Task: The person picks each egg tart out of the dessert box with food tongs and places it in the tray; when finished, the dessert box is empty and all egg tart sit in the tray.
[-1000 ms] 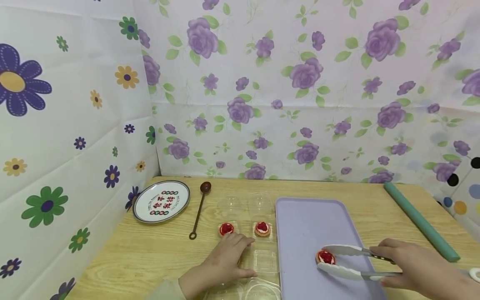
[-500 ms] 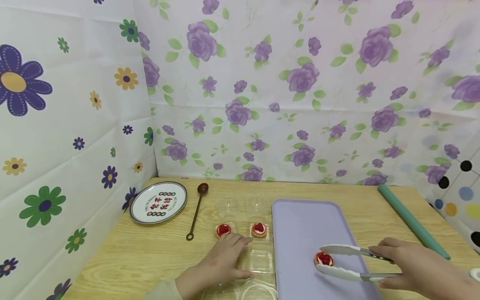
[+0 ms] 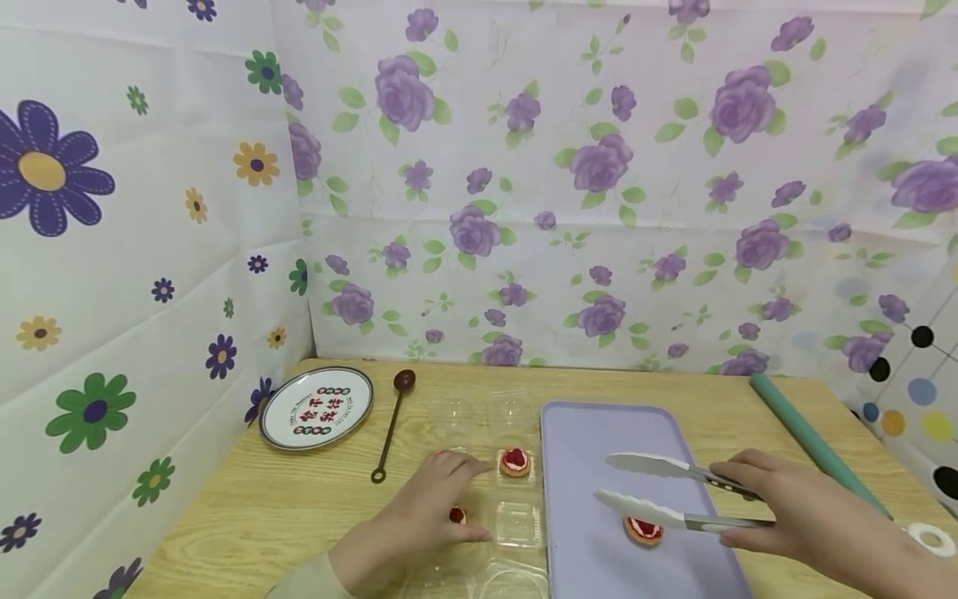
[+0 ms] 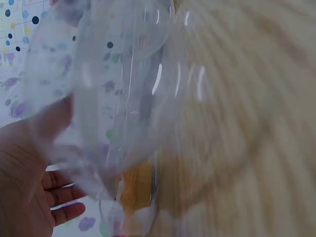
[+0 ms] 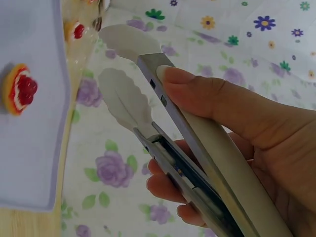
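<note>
My right hand [image 3: 793,507] grips a pair of tongs [image 3: 659,491] over the lavender tray [image 3: 599,441]. The white tips stand apart with nothing between them. Just below the tips, a red-topped tart [image 3: 645,531] lies on the tray, also visible as a tart [image 5: 20,91] in the right wrist view. My left hand [image 3: 419,516] is at the clear plastic boxes, thumb and forefinger spread apart. Close by it, a second tart [image 3: 457,516] shows partly beneath the hand. Another tart [image 3: 515,462] sits in a box compartment. Clear domed plastic [image 4: 143,98] blurs the left wrist view.
A white plate [image 3: 317,408] with red lettering lies at the back left, beside a long-handled brown spoon [image 3: 392,424]. A green roll [image 3: 812,441] rests along the right side. Patterned cloth walls [image 3: 479,166] border the wooden table [image 3: 247,507] behind and at the left.
The tongs have come off the tart and moved up and left, leaving it on the tray. My left hand has shifted slightly left, covering most of the back-left tart and exposing the one beneath it.
</note>
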`<act>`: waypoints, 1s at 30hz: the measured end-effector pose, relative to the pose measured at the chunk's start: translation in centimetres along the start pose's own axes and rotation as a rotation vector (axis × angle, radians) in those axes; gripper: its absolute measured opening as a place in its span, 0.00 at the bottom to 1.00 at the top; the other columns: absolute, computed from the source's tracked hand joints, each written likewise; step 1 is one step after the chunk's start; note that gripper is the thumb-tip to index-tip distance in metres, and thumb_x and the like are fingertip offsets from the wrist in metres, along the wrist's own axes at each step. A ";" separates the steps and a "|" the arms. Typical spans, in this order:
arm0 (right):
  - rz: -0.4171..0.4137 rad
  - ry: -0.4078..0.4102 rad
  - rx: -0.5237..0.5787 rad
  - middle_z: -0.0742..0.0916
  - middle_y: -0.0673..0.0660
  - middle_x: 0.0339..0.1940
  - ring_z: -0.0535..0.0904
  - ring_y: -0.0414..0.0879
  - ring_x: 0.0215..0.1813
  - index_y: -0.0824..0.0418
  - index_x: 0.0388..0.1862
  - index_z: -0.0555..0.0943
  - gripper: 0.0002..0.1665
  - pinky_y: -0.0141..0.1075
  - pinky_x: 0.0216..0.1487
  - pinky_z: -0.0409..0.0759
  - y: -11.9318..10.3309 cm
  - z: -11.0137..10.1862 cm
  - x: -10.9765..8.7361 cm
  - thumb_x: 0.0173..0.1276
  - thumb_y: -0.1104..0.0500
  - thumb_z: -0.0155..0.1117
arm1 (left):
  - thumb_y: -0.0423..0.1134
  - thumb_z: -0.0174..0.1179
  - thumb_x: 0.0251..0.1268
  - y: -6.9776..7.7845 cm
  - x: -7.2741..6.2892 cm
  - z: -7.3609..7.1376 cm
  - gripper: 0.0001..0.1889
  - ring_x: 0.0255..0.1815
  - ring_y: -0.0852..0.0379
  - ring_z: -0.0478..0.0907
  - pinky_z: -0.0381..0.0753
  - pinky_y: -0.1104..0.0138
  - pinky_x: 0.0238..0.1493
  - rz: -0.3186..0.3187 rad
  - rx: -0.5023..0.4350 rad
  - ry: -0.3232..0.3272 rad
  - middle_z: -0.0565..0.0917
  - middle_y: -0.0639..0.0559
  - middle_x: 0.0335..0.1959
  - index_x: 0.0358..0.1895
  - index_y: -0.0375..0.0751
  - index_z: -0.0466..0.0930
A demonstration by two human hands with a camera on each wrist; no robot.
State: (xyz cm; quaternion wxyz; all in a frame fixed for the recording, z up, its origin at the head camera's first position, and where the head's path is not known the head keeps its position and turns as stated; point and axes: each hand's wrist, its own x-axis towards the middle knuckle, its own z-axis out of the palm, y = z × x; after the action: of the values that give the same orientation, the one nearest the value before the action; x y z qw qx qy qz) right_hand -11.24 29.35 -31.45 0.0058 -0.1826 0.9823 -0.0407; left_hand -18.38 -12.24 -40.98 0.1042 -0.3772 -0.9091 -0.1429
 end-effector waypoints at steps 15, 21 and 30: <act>-0.139 0.172 -0.019 0.82 0.45 0.44 0.75 0.31 0.33 0.54 0.53 0.81 0.40 0.29 0.29 0.76 -4.8 -0.8 2.7 0.50 0.28 0.65 | 0.59 0.70 0.46 -3.0 -3.0 -1.5 0.36 0.61 0.52 0.72 0.73 0.52 0.63 -0.093 -0.113 -0.007 0.77 0.54 0.57 0.60 0.49 0.74; -0.167 0.198 0.034 0.83 0.46 0.46 0.79 0.35 0.37 0.57 0.53 0.81 0.40 0.32 0.33 0.79 -7.0 -0.5 4.2 0.51 0.31 0.68 | 0.60 0.71 0.44 -3.6 -3.5 -1.5 0.38 0.61 0.53 0.73 0.72 0.52 0.63 -0.077 -0.152 -0.018 0.77 0.56 0.57 0.61 0.50 0.73; -0.280 0.246 -0.001 0.83 0.45 0.42 0.79 0.37 0.37 0.57 0.51 0.82 0.36 0.32 0.35 0.81 -9.9 -0.1 6.0 0.49 0.35 0.72 | 0.57 0.73 0.43 -4.4 -4.4 -2.1 0.40 0.62 0.53 0.71 0.73 0.53 0.64 -0.078 -0.174 -0.092 0.75 0.54 0.60 0.63 0.49 0.73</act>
State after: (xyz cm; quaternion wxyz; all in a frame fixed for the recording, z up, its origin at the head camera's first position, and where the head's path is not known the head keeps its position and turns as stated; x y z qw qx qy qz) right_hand -13.27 17.98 -30.55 -0.1203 -0.3113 0.9406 -0.0624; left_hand -18.32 -18.76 -41.14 0.0235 -0.3553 -0.9111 -0.2077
